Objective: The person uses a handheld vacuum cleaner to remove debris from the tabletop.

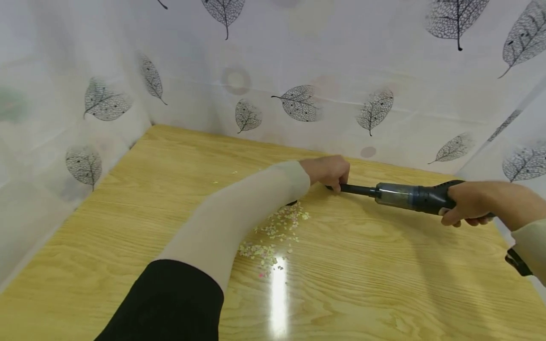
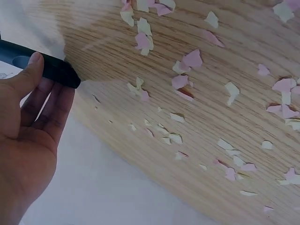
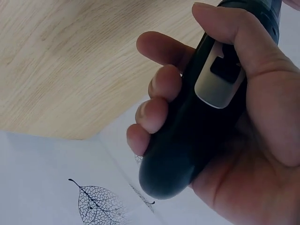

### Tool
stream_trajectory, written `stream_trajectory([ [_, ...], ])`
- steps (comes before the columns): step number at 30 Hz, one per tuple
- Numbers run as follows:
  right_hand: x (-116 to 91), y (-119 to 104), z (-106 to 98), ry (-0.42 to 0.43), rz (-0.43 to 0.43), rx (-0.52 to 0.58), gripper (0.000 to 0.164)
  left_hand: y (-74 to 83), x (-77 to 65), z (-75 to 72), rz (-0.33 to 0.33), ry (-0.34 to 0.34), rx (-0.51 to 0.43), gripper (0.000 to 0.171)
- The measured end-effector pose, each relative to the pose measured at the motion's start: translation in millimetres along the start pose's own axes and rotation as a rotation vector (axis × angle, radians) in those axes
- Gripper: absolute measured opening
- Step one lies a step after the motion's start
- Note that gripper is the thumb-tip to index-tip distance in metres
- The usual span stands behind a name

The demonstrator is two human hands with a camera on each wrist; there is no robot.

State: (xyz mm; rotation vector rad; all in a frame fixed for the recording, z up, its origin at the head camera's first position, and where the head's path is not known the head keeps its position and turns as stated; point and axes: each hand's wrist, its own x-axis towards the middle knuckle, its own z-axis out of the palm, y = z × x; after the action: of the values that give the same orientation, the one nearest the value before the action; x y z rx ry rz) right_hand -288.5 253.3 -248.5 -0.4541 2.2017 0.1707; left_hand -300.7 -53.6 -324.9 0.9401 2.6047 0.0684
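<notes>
A black handheld vacuum cleaner (image 1: 426,198) with a see-through dust cup (image 1: 394,194) is held level over the far right of the table. Round its handle curls my right hand (image 1: 473,201); the right wrist view shows the grey switch plate (image 3: 215,91) beside the thumb. My left hand (image 1: 326,171) pinches the slim black nozzle (image 2: 54,70) near its tip, thumb on one side and fingers on the other. Paper scraps (image 1: 273,232), pale yellow and pink, lie scattered on the wood, nearer to me than the nozzle. My left forearm hides some of them.
A wood-grain table (image 1: 362,284) fills the lower view. White curtains (image 1: 183,61) printed with leaves hang along its back and sides. Part of a small dark thing (image 1: 292,203) shows beside the left sleeve; its kind cannot be told.
</notes>
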Motion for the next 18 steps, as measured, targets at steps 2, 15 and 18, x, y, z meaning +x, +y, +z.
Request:
stream_trajectory([
  [2, 0.8, -0.7, -0.7, 0.011, -0.006, 0.005, 0.027, -4.1, 1.8, -0.2, -0.007, 0.006, -0.012, 0.03],
  [15, -2.4, -14.7, -7.2, 0.007, 0.011, 0.035, 0.034, -19.9, 7.3, -2.8, -0.03, 0.045, -0.059, 0.028],
  [18, -1.9, -16.3, -6.4, 0.005, 0.006, 0.038, 0.036, -21.5, 8.2, -3.9, -0.04, 0.046, -0.059, 0.029],
])
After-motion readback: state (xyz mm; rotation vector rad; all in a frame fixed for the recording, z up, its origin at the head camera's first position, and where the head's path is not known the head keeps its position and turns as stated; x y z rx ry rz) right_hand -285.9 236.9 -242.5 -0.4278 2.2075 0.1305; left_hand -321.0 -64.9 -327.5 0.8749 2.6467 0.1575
